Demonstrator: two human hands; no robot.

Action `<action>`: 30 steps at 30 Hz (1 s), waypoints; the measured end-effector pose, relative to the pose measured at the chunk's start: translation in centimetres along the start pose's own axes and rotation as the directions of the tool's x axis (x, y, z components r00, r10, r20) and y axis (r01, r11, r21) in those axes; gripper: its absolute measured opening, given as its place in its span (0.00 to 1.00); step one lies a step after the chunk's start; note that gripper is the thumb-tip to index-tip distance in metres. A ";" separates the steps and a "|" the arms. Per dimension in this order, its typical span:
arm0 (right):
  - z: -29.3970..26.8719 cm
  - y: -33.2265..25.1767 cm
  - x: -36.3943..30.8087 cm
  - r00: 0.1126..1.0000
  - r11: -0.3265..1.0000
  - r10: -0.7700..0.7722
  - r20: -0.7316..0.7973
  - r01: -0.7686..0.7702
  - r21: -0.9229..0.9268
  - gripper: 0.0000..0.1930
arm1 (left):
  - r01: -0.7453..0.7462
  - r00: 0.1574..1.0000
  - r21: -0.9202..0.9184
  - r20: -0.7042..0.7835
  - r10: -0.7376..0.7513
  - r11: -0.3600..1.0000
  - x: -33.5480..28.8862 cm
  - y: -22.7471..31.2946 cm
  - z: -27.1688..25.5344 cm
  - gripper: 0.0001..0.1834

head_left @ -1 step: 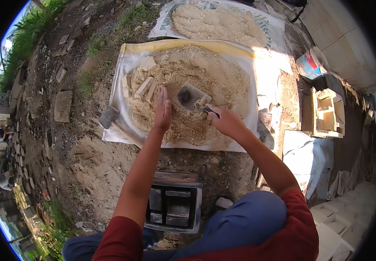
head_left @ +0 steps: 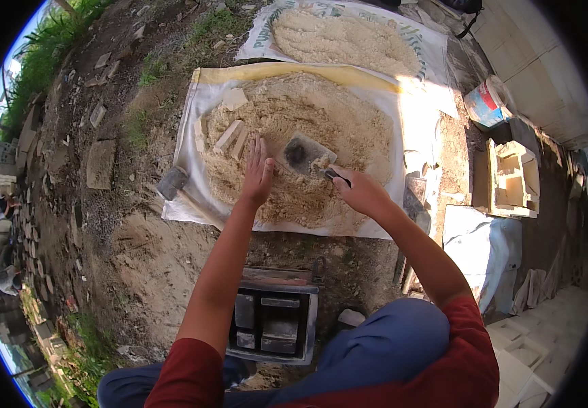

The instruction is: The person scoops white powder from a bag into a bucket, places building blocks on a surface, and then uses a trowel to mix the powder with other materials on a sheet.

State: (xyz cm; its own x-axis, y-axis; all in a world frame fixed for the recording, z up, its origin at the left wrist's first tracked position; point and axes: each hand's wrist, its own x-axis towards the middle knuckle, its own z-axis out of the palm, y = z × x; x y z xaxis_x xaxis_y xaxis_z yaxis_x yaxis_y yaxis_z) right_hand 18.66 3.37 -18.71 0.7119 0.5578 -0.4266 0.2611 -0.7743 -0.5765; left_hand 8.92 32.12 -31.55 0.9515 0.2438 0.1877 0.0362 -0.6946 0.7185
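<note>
"As the head view shows it, which step is in hand?"

"Working the nearer sand heap (head_left: pixel 338 112) with a tool, I'd judge. The right hand (head_left: pixel 362 193) has its fingers curled around the dark handle (head_left: pixel 339 178) of a trowel (head_left: pixel 311 154), whose blade lies on the heap's middle."

"And the left hand (head_left: pixel 258 178)?"

"At the heap's left part, fingers straight and close together; whether it touches sand, I can't tell."

"What does the next move call for?"

"A firm grip and a steady blade, probably."

"Counts?"

"One trowel; two slim pale bars (head_left: pixel 228 137), side by side on the heap's left; one mallet (head_left: pixel 171 182), left of it; one bucket (head_left: pixel 488 102), right of it; one farther heap (head_left: pixel 348 42), beyond it."
</note>
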 end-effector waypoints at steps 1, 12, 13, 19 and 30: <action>-0.9 0.0 -0.3 0.998 0.999 0.036 0.043 -0.035 -0.017 0.23 | -0.033 0.999 0.118 0.030 0.029 0.992 -0.4 -0.6 -0.5 0.42; -2.6 4.2 -2.0 0.914 0.972 0.174 -0.366 -0.220 -0.087 0.23 | 0.093 0.962 0.210 -0.272 -0.034 0.973 -0.3 2.3 3.5 0.44; -1.1 3.9 -1.4 0.917 0.972 0.177 -0.356 -0.220 -0.085 0.23 | 0.115 0.952 0.237 -0.303 -0.039 0.965 -0.2 2.0 3.6 0.44; 5.2 2.9 -0.3 0.927 0.995 0.047 -0.371 -0.013 0.094 0.25 | 0.165 0.857 -0.057 -0.486 -0.172 0.985 1.6 4.0 6.5 0.42; 8.4 -0.5 -1.6 0.962 0.954 0.035 -0.269 0.048 0.294 0.24 | 0.137 0.869 -0.215 -0.444 -0.221 0.967 1.7 5.2 7.1 0.40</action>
State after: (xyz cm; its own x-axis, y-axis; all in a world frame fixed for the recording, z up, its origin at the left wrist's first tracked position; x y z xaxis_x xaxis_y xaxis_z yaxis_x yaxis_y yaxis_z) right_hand 11.93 5.39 -23.57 0.8698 0.4295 -0.2427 0.0917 -0.6241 -0.7760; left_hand 12.92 24.13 -32.24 0.6829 0.6655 0.3012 0.0994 -0.4931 0.8643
